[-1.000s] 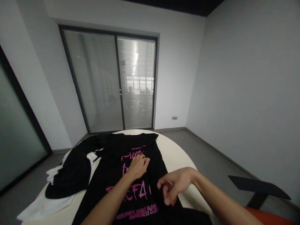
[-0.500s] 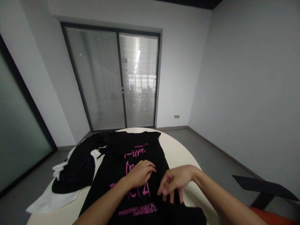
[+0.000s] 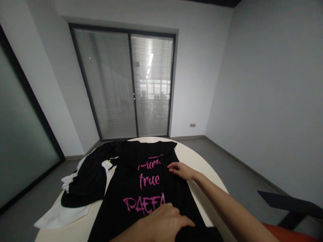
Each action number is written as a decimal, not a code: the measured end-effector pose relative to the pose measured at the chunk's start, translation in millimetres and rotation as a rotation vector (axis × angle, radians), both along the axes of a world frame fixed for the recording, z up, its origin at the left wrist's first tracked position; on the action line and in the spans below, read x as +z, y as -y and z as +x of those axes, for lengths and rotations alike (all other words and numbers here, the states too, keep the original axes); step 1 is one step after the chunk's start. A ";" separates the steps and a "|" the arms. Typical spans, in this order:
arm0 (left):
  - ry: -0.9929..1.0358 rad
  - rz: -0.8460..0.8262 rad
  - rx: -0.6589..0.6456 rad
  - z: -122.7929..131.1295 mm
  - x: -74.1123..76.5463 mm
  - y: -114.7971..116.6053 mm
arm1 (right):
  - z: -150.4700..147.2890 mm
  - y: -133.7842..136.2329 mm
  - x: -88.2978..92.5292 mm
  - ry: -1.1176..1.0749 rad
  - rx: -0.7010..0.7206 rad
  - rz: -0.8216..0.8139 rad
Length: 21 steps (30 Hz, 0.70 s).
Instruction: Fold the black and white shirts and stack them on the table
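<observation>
A black T-shirt (image 3: 151, 188) with pink lettering lies spread out in front of me, its neck end away from me. My left hand (image 3: 164, 220) rests palm down on its lower part, over the end of the largest pink word. The thumb points out to the right; the other fingers are largely hidden behind the back of the hand. Farther up, my right hand (image 3: 182, 170) is at the shirt's right side, with slightly bent fingers touching the cloth near the upper lettering. No grip on the fabric is visible in either hand.
A pile of black and white clothes (image 3: 88, 181) lies at the left on the round, cream-coloured table (image 3: 199, 161). A black chair armrest (image 3: 287, 201) and an orange-red seat (image 3: 280, 232) stand at the lower right. Glass doors with blinds (image 3: 121, 84) are beyond the table.
My left hand has slid toward me down the shirt, uncovering the middle lettering. My right hand has moved up and away from me along the right side. The view has shifted slightly.
</observation>
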State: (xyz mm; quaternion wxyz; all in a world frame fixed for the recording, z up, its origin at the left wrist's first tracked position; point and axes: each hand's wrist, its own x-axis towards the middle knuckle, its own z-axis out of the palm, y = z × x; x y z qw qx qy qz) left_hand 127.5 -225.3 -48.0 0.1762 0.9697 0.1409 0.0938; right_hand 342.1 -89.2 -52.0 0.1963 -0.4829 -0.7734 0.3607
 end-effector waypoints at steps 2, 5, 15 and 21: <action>-0.004 -0.017 0.022 -2.7 -5.2 -2.6 | 2.7 -2.1 -4.5 -0.010 0.033 0.071; 0.040 -0.065 -0.053 -6.9 -14.9 -6.4 | 7.3 -2.4 -9.8 -0.056 0.058 0.102; 0.034 -0.192 -0.049 3.2 -66.2 -8.3 | 7.0 3.5 -23.6 -0.172 -0.047 0.166; 0.198 -0.180 -0.201 -3.7 -61.9 0.0 | 7.0 10.2 -19.3 -0.155 -0.055 0.197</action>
